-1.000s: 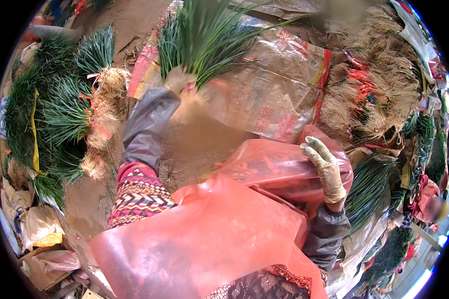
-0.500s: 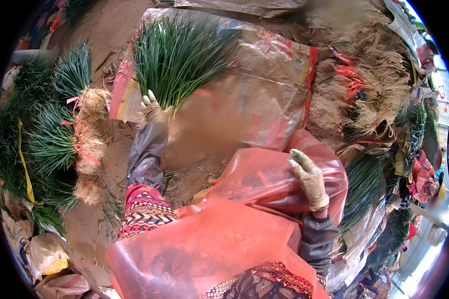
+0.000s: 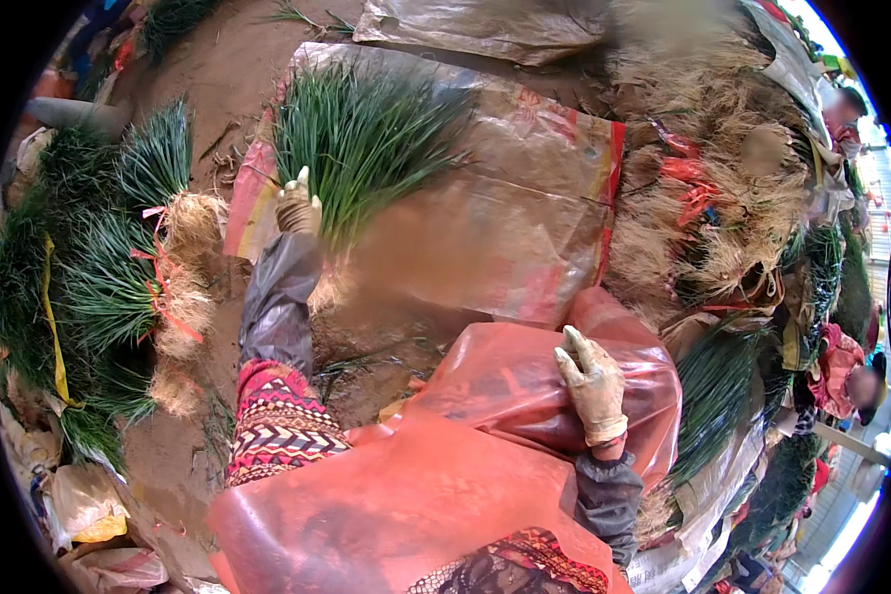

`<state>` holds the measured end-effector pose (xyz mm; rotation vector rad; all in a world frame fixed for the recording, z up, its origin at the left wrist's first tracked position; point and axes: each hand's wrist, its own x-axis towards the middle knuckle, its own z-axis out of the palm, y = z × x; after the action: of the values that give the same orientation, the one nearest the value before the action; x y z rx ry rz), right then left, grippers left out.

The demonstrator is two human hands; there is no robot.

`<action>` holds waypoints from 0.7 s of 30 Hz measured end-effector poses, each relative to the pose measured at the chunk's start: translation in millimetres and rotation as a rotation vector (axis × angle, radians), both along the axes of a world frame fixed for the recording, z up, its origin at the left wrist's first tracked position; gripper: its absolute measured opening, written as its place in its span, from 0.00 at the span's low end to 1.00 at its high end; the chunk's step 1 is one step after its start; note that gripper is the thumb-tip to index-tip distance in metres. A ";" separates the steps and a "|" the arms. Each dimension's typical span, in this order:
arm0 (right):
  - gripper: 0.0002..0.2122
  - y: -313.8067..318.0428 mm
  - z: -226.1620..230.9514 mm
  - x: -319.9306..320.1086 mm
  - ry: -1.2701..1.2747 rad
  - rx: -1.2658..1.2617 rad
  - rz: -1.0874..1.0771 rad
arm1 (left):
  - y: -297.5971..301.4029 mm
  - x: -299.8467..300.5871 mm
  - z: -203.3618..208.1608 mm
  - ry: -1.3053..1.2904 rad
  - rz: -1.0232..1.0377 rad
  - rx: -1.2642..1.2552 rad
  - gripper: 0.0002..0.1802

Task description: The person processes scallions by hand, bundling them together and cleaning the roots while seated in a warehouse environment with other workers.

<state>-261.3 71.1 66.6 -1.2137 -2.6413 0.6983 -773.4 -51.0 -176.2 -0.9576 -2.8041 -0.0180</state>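
A loose bunch of slender, scallion-like green plants lies on a flattened plastic sack, leaves pointing away from me. Its pale roots show at the near end, partly lost in a blurred patch. My left hand, in a cream glove, is at the bunch's left edge, fingers stretched out; whether it presses on the leaves is hard to tell. Over my knee, which a translucent red plastic apron covers, my gloved right hand is raised. Its fingers are apart and hold nothing.
Tied bunches with pink bands and tan roots lie at the left. A large heap of root ends with red ties rises at the right, with more green leaves below. Another sheet lies beyond the sack. People are at the right edge.
My left hand has come off the lower stems and shifted slightly left along the bunch's edge. The right hand has moved a little to the left and down, its fingers spreading.
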 end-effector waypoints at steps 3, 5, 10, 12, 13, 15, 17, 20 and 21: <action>0.17 4.1 -4.6 8.6 -0.044 0.075 -0.013 | 35.6 -3.0 39.8 -0.133 -0.170 0.191 0.29; 0.17 4.9 -13.0 20.2 -0.083 0.320 0.104 | 71.4 -2.9 49.7 -0.318 -0.308 0.379 0.29; 0.20 5.2 2.8 4.5 -0.122 0.087 0.006 | 105.7 -6.4 61.3 -0.298 -0.064 0.094 0.17; 0.21 4.7 6.8 12.9 -0.124 0.013 -0.043 | 157.0 46.8 90.4 -0.304 -0.235 0.171 0.20; 0.21 4.3 7.2 15.1 -0.125 0.000 -0.053 | 179.6 65.5 100.1 -0.332 -0.332 0.233 0.20; 0.21 3.3 -1.7 15.7 -0.034 0.050 -0.042 | 224.9 87.1 105.3 -0.390 -0.459 0.201 0.20; 0.22 5.0 0.7 16.2 -0.071 -0.010 -0.044 | 269.8 127.2 115.2 -0.480 -0.649 0.293 0.18; 0.22 10.1 9.0 17.1 -0.105 -0.099 -0.046 | 336.9 201.3 127.3 -0.556 -0.831 0.251 0.16; 0.22 10.5 12.1 16.7 -0.106 -0.135 -0.045 | 351.2 232.1 138.1 -0.601 -0.909 0.320 0.16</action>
<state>-244.6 81.6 78.7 -1.3770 -2.6800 0.8393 -541.3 300.1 -38.1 -2.2999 -2.3637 -0.9649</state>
